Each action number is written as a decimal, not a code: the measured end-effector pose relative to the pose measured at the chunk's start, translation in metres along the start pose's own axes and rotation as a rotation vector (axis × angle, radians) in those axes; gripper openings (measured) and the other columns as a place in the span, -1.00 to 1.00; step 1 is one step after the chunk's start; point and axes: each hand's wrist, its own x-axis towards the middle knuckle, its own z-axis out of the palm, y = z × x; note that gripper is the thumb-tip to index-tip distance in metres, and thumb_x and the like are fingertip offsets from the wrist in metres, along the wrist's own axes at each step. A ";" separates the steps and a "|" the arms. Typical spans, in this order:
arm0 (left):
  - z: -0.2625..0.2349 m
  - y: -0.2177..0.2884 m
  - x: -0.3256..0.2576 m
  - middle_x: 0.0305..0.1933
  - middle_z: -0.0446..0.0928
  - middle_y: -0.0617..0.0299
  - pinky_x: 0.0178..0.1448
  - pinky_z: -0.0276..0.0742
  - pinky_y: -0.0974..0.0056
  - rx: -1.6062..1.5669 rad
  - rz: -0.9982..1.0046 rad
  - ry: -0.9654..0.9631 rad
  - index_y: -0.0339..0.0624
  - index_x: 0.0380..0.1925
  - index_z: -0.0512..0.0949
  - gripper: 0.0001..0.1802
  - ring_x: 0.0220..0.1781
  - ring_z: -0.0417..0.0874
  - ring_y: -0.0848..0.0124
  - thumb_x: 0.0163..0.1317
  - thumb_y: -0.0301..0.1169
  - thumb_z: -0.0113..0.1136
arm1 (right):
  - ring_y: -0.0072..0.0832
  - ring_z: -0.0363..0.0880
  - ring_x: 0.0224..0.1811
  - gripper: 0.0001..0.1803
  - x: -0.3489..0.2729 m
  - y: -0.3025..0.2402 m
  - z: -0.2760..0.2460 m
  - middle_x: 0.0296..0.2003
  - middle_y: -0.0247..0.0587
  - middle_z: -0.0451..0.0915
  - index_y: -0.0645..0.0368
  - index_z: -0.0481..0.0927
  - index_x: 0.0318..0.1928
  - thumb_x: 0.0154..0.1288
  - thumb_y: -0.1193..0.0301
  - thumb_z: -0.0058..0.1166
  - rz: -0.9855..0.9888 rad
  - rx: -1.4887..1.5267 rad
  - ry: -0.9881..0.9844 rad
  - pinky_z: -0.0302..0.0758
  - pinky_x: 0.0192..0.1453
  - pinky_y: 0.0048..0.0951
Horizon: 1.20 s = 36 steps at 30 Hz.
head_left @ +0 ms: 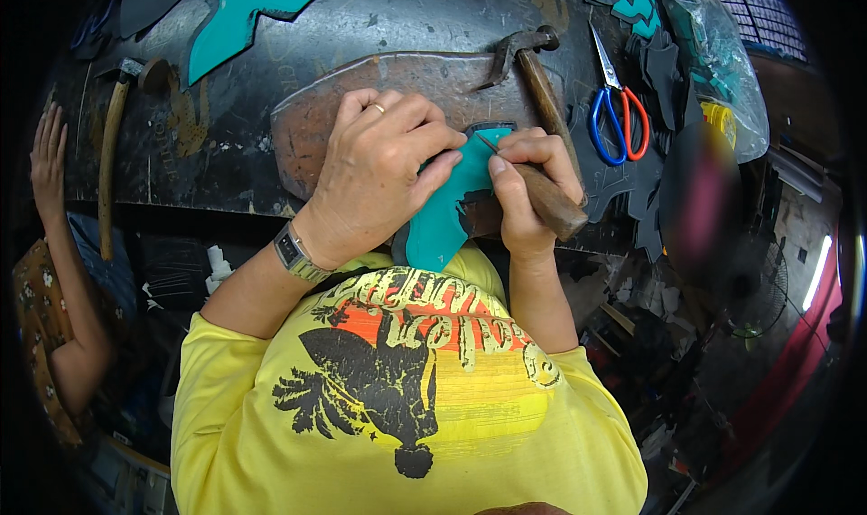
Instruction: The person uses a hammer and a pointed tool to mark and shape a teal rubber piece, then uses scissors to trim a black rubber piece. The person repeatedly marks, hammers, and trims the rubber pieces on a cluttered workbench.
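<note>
A teal shoe-upper-like piece [442, 213] with dark edging lies partly on a brown board [307, 127], its lower end hanging toward my yellow shirt. My left hand [375, 167] is closed, thumb and forefinger pinching the piece near its upper left edge. In my right hand [524, 194] is an awl [555, 210] with a worn wooden handle. Its thin dark point reaches left to the top of the teal piece; whether it pierces the material I cannot tell. A dark, ragged-edged patch shows beside the piece, below my right fingers.
Right of my hands lie a hammer [544, 95] and blue-and-red-handled scissors [614, 118]. Another hammer [114, 140] is at left, near another person's arm [77, 289]. Teal cut pieces [239, 23] lie at the back; a clear plastic bag [722, 73] sits at far right.
</note>
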 end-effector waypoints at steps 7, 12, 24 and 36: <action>0.000 0.000 0.000 -0.26 0.61 0.33 0.13 0.35 0.16 0.009 0.001 -0.012 -0.08 -0.25 0.74 -0.79 -0.15 0.62 0.35 0.07 -0.41 0.50 | -0.46 0.56 -0.42 -0.88 -0.001 -0.001 -0.001 -0.41 -0.14 0.61 0.29 0.55 -0.33 0.12 0.66 0.22 0.045 -0.012 -0.030 0.51 -0.24 -0.44; 0.000 -0.001 0.000 -0.26 0.60 0.32 0.14 0.35 0.14 0.005 -0.008 -0.017 -0.08 -0.27 0.73 -0.81 -0.12 0.61 0.33 0.09 -0.40 0.48 | -0.46 0.56 -0.45 -0.88 0.001 -0.001 0.001 -0.44 -0.15 0.60 0.30 0.55 -0.34 0.11 0.66 0.23 0.014 -0.027 -0.047 0.51 -0.28 -0.44; -0.004 0.006 -0.004 -0.17 0.56 0.26 0.06 0.40 0.16 0.026 -0.066 -0.020 -0.10 -0.22 0.69 -0.75 -0.07 0.60 0.27 0.07 -0.36 0.48 | -0.40 0.57 -0.41 -0.87 0.000 -0.005 0.006 -0.41 -0.11 0.59 0.29 0.52 -0.33 0.12 0.66 0.21 0.010 -0.144 -0.100 0.51 -0.23 -0.42; -0.003 0.002 -0.006 -0.22 0.57 0.32 0.03 0.41 0.16 0.017 -0.059 -0.026 -0.02 -0.26 0.71 -0.76 -0.08 0.57 0.28 0.04 -0.32 0.50 | -0.44 0.57 -0.47 -0.89 -0.001 -0.002 0.003 -0.46 -0.16 0.59 0.28 0.55 -0.37 0.10 0.63 0.23 0.024 -0.059 -0.058 0.51 -0.30 -0.44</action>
